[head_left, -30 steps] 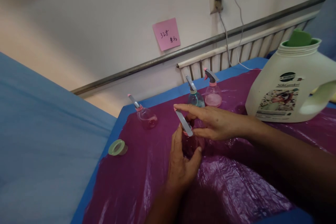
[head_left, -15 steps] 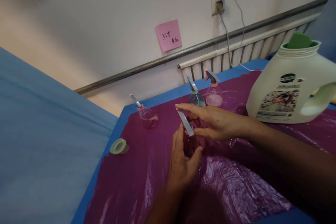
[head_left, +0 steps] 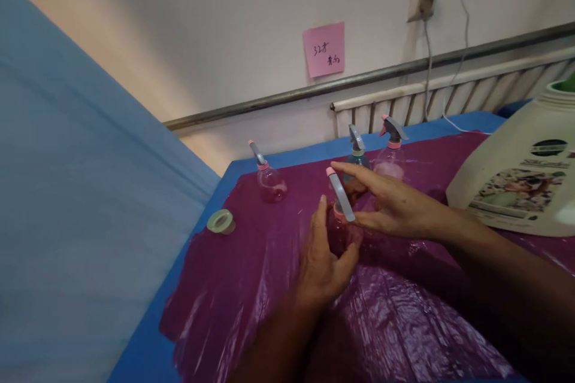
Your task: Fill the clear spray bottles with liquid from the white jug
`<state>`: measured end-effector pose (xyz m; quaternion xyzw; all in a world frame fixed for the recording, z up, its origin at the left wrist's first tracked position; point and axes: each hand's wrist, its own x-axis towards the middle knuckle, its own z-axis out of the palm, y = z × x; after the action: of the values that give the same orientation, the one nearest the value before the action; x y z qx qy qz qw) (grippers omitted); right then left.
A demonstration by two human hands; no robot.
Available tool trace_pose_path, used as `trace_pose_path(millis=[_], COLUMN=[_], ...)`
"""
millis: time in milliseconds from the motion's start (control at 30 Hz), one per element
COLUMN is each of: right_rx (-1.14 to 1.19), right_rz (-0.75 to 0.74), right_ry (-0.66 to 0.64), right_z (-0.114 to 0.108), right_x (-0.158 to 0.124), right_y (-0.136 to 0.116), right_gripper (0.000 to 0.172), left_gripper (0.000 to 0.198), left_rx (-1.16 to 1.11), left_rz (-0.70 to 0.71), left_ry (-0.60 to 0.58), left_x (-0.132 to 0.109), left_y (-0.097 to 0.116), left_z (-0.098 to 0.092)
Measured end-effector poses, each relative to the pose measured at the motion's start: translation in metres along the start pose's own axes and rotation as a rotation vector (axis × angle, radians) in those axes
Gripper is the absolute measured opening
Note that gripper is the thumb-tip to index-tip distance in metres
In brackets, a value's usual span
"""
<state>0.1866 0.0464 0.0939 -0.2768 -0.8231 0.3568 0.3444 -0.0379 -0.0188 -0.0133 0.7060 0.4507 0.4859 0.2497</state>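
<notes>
A clear spray bottle (head_left: 338, 240) with a pink collar and a grey, pink-tipped spray head (head_left: 341, 194) stands on the purple plastic sheet. My left hand (head_left: 324, 266) wraps round its body from the near left, thumb on the front side. At the collar and spray head is my right hand (head_left: 395, 200): the thumb lies by the back of the head, the index finger stretches out past the tip, and the other fingers curl partly hidden behind. Just beyond my right hand stand a teal spray bottle (head_left: 358, 158) and a pink one (head_left: 390, 161).
Another pink spray bottle (head_left: 271, 184) stands at the back left. A pale green cap (head_left: 221, 222) lies nearer the left edge. On the right is a large cream jug (head_left: 503, 167). Blue cloth (head_left: 67, 191) hangs at left; a pink note (head_left: 324, 49) and socket (head_left: 421, 0) are on the wall.
The view has shifted, so most things sit further right in the picture. My right index finger has come away from the spray head's tip. My left hand stays round the bottle.
</notes>
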Motion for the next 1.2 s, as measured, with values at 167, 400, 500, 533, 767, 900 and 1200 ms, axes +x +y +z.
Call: trace_pose_path(millis=[167, 400, 500, 533, 767, 900, 1200], right_rx=[-0.041, -0.107, -0.174, -0.195, -0.240, -0.216, -0.261], right_rz=[0.000, 0.077, 0.106, 0.114, 0.057, 0.012, 0.078], right_ry=[0.069, 0.314, 0.420, 0.434, 0.386, 0.381, 0.266], right_z=[0.001, -0.012, -0.013, -0.013, -0.020, -0.014, 0.032], right_x=[-0.003, -0.009, -0.009, -0.009, 0.034, 0.087, 0.161], right_y=[0.006, 0.007, 0.003, 0.002, 0.009, 0.027, 0.082], right_gripper=[0.088, 0.082, 0.081, 0.082, 0.085, 0.073, 0.057], left_gripper=[0.116, 0.074, 0.014, 0.006, 0.021, 0.024, 0.023], left_rx=[0.142, 0.198, 0.168, 0.169, 0.231, 0.260, 0.361], left_rz=[0.091, 0.206, 0.265, 0.279, 0.317, 0.296, 0.261], left_ry=[-0.008, 0.167, 0.122, 0.089, -0.049, -0.075, -0.114], left_x=[0.001, 0.006, 0.009, 0.009, 0.004, 0.003, 0.003], left_y=[0.001, 0.015, 0.019, 0.019, 0.011, 0.010, 0.009], left_z=[0.000, -0.005, -0.007, -0.006, 0.005, 0.006, 0.009])
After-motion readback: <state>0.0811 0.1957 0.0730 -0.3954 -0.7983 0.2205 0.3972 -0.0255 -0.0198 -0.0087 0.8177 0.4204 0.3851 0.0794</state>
